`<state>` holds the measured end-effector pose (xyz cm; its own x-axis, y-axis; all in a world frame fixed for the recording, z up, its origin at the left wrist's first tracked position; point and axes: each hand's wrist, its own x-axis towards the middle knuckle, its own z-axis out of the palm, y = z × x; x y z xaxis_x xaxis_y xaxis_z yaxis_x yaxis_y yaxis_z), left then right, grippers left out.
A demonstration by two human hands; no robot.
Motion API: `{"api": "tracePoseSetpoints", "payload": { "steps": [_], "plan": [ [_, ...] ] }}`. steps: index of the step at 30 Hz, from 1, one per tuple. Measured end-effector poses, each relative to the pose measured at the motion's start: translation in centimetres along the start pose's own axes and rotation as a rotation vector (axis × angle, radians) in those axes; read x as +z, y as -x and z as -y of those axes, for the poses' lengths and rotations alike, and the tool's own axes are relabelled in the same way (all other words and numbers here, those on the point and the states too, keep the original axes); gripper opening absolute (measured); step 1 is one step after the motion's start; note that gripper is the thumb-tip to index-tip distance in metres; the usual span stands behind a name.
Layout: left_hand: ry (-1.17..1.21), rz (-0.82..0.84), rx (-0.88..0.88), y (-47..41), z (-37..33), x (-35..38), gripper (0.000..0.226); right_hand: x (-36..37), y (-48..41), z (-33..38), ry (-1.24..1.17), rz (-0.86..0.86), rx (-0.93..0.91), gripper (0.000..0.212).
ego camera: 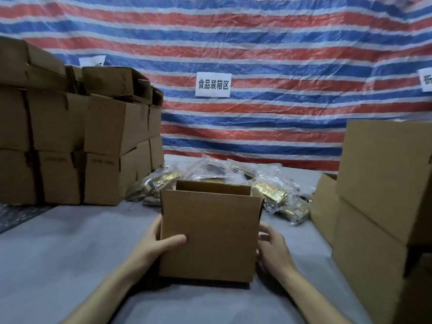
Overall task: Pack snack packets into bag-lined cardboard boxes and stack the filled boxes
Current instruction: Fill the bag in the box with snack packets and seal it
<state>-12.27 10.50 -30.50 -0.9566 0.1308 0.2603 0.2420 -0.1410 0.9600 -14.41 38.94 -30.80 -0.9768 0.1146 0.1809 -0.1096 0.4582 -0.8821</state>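
Person is standing a small open box (209, 232) upright on the grey table (70, 253), dead centre, near the front edge. Left hand (154, 246) is clasping the box's left side, thumb lying flat across the front face, other fingers hidden round the corner. Right hand (272, 249) is cupping the right side, fingers curled loosely against the wall; how hard it is pressing cannot be told. Top flaps are standing up; whether a liner bag is inside is not visible.

Packets (268, 185) in clear plastic are lying heaped just behind the box. Closed boxes are stacked at far left (70, 136), more cartons at right (378, 183).

Judgement: box looks light and probably empty, its corrugated walls stiff but liable to bow under a squeeze. Best held low on opposite sides, as now. Packets are likely slippery and crinkly; better gathered by the handful than pinched.
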Motion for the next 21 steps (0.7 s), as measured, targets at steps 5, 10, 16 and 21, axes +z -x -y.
{"api": "tracePoseSetpoints", "payload": {
  "steps": [5,10,16,21],
  "plan": [
    [-0.034,0.045,-0.013,0.5,-0.5,0.1,0.086,-0.7,-1.9,1.6,0.307,0.209,0.032,0.012],
    [-0.058,0.043,-0.013,0.5,-0.5,-0.1,0.088,0.3,-1.1,0.8,0.475,0.033,-0.03,0.012],
    [-0.098,0.029,-0.01,0.5,0.1,-0.1,0.082,-0.1,-1.5,-0.1,0.125,-0.201,-0.068,0.013],
    [-0.107,-0.003,-0.006,0.2,0.5,-0.3,0.081,-1.0,-1.7,0.2,-0.332,-0.535,-0.079,0.014]
  ]
}}
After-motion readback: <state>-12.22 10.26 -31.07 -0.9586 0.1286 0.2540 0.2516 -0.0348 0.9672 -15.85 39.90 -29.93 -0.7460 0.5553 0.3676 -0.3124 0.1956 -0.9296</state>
